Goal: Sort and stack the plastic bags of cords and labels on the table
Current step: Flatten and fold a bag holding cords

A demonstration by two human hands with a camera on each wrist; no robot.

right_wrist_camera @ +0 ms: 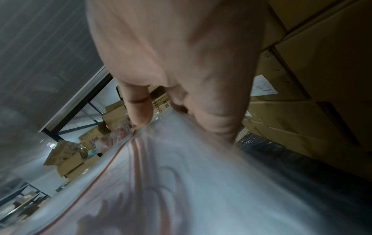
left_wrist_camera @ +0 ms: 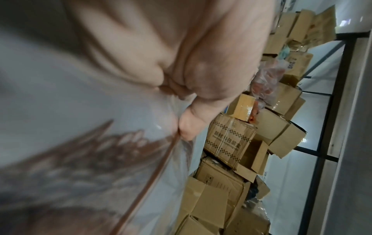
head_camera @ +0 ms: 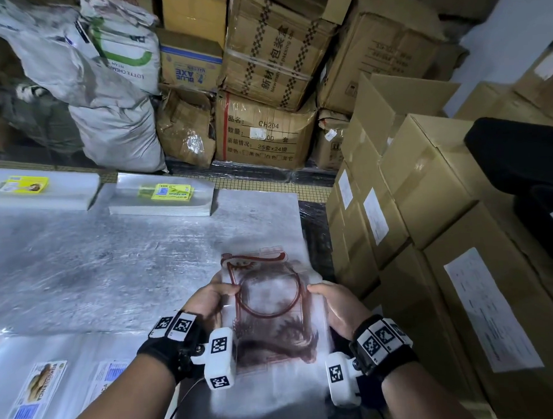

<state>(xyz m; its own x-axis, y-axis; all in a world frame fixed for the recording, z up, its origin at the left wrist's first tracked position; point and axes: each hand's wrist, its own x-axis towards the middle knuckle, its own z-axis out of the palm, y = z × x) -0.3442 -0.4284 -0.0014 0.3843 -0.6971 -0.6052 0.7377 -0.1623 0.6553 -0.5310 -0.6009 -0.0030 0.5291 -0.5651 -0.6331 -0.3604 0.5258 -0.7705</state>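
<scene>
1. A clear plastic bag, printed with a dark red dragon and holding a red-brown cord coiled in a ring, is held between both hands above the near right part of the desk.
2. The left hand grips the bag's left edge: in the left wrist view the thumb presses on the film and the other fingers curl behind it.
3. The right hand grips the bag's right edge; in the right wrist view a fingertip pinches the film from above while the rest of the hand closes under it.
4. The bag's far end tilts away from the person; the picture of it is blurred, so finer print cannot be read.
5. Far from the bag, at the desk's back edge, lies a stack of clear bags topped by yellow labels; a second stack with a yellow label lies left of it.
6. Left of the held bag, at the desk's near edge, lie flat bags with printed labels.
7. Cardboard boxes stand just right of the desk; more boxes and grey sacks are piled behind it.
</scene>
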